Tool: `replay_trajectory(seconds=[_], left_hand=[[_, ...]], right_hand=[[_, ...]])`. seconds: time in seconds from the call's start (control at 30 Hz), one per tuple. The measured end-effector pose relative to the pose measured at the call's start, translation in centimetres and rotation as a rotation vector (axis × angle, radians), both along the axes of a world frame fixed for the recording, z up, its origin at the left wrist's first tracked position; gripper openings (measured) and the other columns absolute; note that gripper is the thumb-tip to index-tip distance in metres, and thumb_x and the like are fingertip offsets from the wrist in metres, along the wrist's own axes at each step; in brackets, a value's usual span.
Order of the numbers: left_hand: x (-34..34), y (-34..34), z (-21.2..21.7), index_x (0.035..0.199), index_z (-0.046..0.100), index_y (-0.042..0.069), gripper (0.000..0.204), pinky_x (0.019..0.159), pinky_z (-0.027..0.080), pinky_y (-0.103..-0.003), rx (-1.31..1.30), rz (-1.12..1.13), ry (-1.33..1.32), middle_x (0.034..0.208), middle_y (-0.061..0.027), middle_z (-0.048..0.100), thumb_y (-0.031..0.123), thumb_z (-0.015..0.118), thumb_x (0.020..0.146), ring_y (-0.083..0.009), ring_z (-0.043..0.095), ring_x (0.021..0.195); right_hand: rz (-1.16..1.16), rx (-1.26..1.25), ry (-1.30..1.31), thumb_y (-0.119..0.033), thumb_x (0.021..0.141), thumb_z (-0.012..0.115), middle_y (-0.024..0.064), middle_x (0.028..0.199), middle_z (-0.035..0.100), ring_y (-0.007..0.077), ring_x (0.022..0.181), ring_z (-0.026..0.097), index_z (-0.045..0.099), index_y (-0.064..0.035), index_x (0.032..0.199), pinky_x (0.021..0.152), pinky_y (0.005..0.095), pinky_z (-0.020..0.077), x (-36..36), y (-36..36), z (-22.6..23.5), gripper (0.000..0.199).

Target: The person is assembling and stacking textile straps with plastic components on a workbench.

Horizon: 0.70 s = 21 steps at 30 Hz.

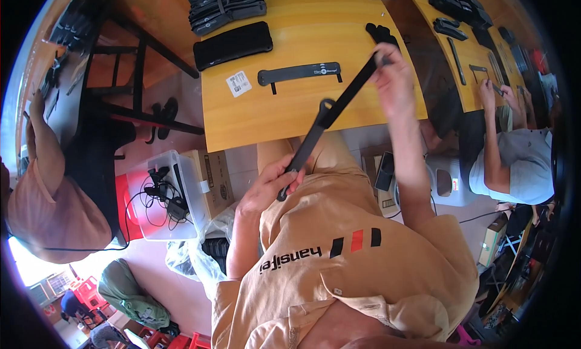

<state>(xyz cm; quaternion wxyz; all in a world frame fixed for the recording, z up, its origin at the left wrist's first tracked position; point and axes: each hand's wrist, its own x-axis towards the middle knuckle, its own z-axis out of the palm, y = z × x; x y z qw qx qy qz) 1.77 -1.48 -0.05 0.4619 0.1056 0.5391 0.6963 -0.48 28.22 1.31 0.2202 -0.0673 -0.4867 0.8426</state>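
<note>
Stretched on a slant between my two hands is a strap (311, 140), dark grey at its lower part and black toward the upper end, with a rounded loop partway along. The lower end is gripped by my left hand (268, 185), close above my lap. Over the table's right side, my right hand (394, 87) pinches the upper black end. Beyond the strap, a flat grey strap (296, 74) with two short black tabs lies on the yellow wooden table (242, 122). A small black strap bundle (380, 34) rests just past my right hand.
A white printed label (238, 84) lies near a black folded bundle (234, 45) and a tied strap stack (225, 10). Left of my legs stands a clear bin (163, 219) with cables, beside a cardboard box (210, 181). Co-workers sit on both sides.
</note>
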Motion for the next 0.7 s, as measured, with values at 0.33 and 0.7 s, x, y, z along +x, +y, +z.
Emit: replay_trajectory(seconds=[0.33, 0.7], left_hand=[[0.4, -7.3, -2.2, 0.111, 0.052, -0.005, 0.027, 0.055, 0.036, -0.017, -0.026, -0.04, -0.123, 0.077, -0.0003, 0.05, 0.009, 0.046, 0.089, -0.006, 0.045, 0.064], [-6.5, -4.2, -7.3, 0.101, 0.061, -0.001, 0.019, 0.064, 0.043, -0.021, -0.141, 0.853, 0.179, 0.082, -0.0007, 0.06, 0.012, 0.057, 0.088, -0.0065, 0.053, 0.069]], right_hand=[[-0.365, -0.072, 0.263, 0.002, 0.084, 0.048, 0.0082, 0.086, 0.06, 0.0167, 0.075, 0.06, 0.056, 0.0036, 0.101, 0.066, 0.0262, 0.0515, -1.8, 16.6, 3.7, 0.018], [-0.188, 0.613, 0.0, 0.003, 0.08, 0.049, 0.0001, 0.073, 0.052, 0.0059, 0.062, 0.05, 0.062, -0.0003, 0.091, 0.056, 0.0191, 0.0406, 3.2, 5.9, 7.9, 0.017]])
